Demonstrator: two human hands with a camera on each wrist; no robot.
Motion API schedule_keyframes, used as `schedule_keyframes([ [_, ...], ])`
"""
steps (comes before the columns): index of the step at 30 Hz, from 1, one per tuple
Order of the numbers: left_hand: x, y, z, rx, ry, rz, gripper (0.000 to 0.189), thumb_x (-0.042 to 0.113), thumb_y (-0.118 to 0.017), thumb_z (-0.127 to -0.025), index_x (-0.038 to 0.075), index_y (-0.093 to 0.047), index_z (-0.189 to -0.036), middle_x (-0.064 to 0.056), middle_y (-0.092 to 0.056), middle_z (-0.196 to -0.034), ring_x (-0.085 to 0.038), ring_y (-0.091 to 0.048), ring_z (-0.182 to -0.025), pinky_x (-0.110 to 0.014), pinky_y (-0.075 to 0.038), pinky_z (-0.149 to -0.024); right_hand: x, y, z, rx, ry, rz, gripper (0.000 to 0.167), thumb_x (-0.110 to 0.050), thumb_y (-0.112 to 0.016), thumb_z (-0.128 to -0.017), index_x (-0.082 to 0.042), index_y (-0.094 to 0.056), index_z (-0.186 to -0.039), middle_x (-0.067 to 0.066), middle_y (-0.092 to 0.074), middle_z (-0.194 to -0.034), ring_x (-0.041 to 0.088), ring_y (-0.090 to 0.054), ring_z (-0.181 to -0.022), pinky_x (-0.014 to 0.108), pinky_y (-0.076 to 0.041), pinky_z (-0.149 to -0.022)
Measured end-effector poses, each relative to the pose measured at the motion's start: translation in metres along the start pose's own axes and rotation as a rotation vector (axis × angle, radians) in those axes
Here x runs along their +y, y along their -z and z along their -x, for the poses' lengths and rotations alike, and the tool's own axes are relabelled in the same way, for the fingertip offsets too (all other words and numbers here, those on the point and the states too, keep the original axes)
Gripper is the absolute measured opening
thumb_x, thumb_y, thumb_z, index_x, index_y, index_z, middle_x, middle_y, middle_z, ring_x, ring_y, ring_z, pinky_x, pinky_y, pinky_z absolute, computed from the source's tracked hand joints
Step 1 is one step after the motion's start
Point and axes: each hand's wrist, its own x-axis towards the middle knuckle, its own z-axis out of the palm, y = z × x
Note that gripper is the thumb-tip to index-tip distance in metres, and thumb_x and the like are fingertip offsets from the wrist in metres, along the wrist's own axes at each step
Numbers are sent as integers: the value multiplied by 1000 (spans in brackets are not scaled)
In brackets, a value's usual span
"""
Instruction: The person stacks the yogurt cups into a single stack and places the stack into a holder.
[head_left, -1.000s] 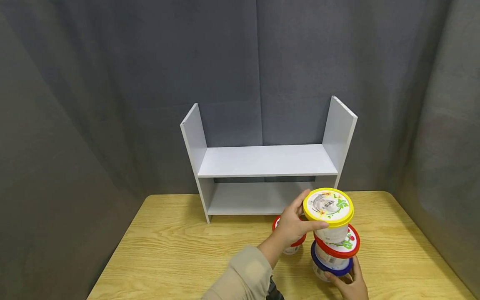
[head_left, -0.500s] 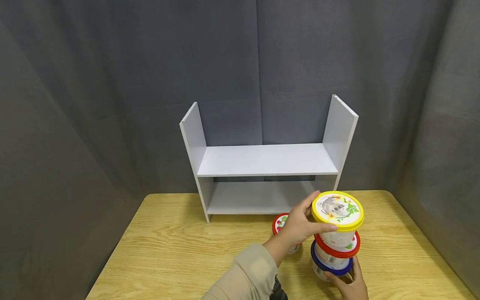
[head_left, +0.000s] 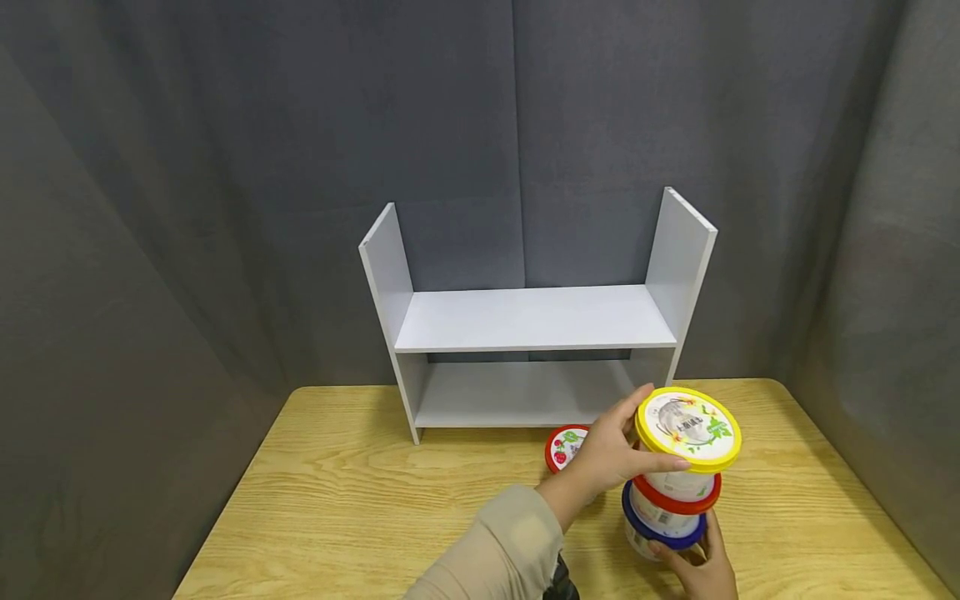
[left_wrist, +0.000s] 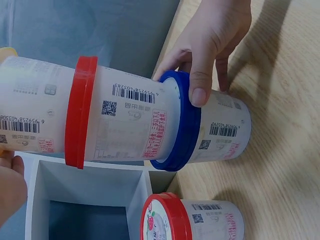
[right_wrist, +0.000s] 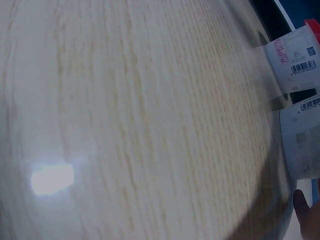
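Note:
Three white paper tubs with coloured lids form a stack on the right side of the table. The blue-lidded tub [left_wrist: 220, 127] is at the bottom, and the fingers and thumb of my right hand [head_left: 703, 571] grip it around the lid. Above it sits a red-lidded tub [left_wrist: 125, 115]. At the top, my left hand [head_left: 609, 450] holds the yellow-lidded tub [head_left: 687, 427] by its lid rim, thumb in front and fingers behind; its base is right at the red lid. In the left wrist view the stack leans slightly.
Another red-lidded tub [head_left: 566, 448] stands on the wooden table [head_left: 337, 500] just left of the stack, partly hidden by my left arm. Behind is a white two-tier shelf [head_left: 532, 321] with upright side panels. A grey curtain [head_left: 225, 167] surrounds the table.
My left hand has moved the yellow-lidded tub right and slightly down, further over the red-lidded tub. My right hand has stayed on the blue-lidded tub.

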Motion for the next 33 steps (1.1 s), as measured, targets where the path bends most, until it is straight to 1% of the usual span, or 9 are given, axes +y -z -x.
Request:
schedule_keyframes([
  [8,-2,-2,-1,-13,-21,-14,81,15,-76,-65,26,-32,-133,14,-39,-125,-2,-39,-110,-21,-36,-87,-1,2,-1,-4,-7,-7,108,-54,-74,-49,-50,-4,-131,16,-23,-135,39,-29,-116,48,-35,-86],
  [12,-3,-2,0,-20,-19,-14,82,16,-75,-66,25,-30,-134,14,-36,-127,-3,-37,-112,-23,-36,-89,0,1,-2,-4,-11,9,108,-55,-74,-49,-50,-3,-131,16,-23,-136,38,-30,-116,46,-37,-86],
  [18,-3,-2,1,-32,-26,-7,83,15,-75,-67,26,-28,-134,13,-34,-129,-3,-34,-115,-23,-34,-90,-2,0,1,3,8,21,109,-56,-73,-49,-49,-4,-132,17,-23,-135,38,-29,-116,47,-36,-86],
  [19,-3,-2,1,-34,-23,-8,83,16,-75,-67,26,-28,-134,13,-34,-130,-3,-34,-115,-23,-34,-90,-7,-1,5,0,16,17,108,-53,-74,-52,-47,-3,-133,17,-23,-135,39,-28,-117,48,-35,-86],
  [22,-3,-1,3,-35,-4,-20,83,17,-75,-67,28,-27,-134,13,-32,-130,-3,-34,-114,-26,-35,-90,-22,-4,17,7,37,50,105,-46,-73,-60,-40,-1,-136,18,-24,-133,35,-31,-114,44,-37,-85],
  [25,-4,1,4,-28,15,-40,83,20,-75,-67,34,-27,-133,14,-33,-129,-4,-37,-111,-29,-37,-89,-34,-6,27,3,57,50,102,-36,-72,-67,-34,0,-138,20,-24,-132,36,-30,-113,44,-36,-86],
  [27,-5,2,5,-14,35,-55,83,22,-75,-66,38,-27,-131,16,-34,-128,-5,-38,-110,-31,-38,-86,-33,-7,27,1,72,36,101,-35,-72,-68,-34,1,-138,21,-23,-133,39,-27,-115,46,-35,-86],
  [29,-6,3,6,5,53,-63,83,23,-76,-64,41,-28,-130,17,-33,-129,-9,-38,-112,-33,-38,-87,-29,-7,24,7,70,31,102,-37,-73,-66,-36,0,-138,20,-23,-133,39,-27,-116,47,-34,-87],
  [33,-8,7,7,48,85,-37,83,22,-78,-63,43,-30,-128,20,-30,-130,-17,-33,-118,-37,-35,-90,-17,-5,13,14,36,29,106,-47,-74,-58,-43,-2,-135,17,-24,-134,37,-27,-117,46,-35,-86],
])
